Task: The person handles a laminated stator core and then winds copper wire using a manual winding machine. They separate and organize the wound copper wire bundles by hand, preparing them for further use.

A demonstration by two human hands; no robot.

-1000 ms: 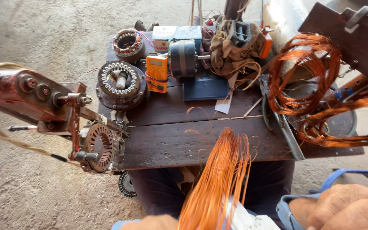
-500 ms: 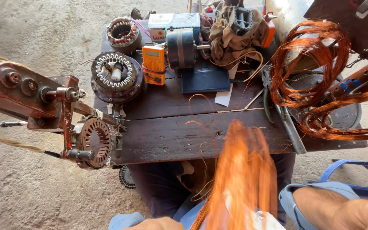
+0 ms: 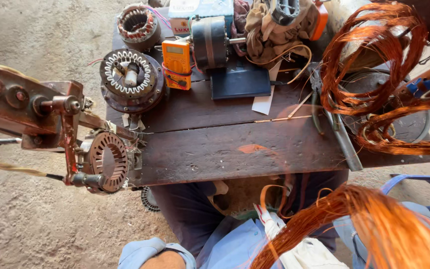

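Copper wire bundle (image 3: 374, 224) over our lap
Our fingers are out of view; loose strands could snag the desk (image 3: 235, 144) edge and kink.

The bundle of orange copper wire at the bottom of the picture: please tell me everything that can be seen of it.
The copper wire bundle is a thick sheaf of many thin, shiny orange strands, blurred in the head view. It arcs from the bottom middle up over the person's lap to the lower right corner. It lies against a white cloth and light blue clothing. No hand shows holding it; only a forearm appears, apart from it.
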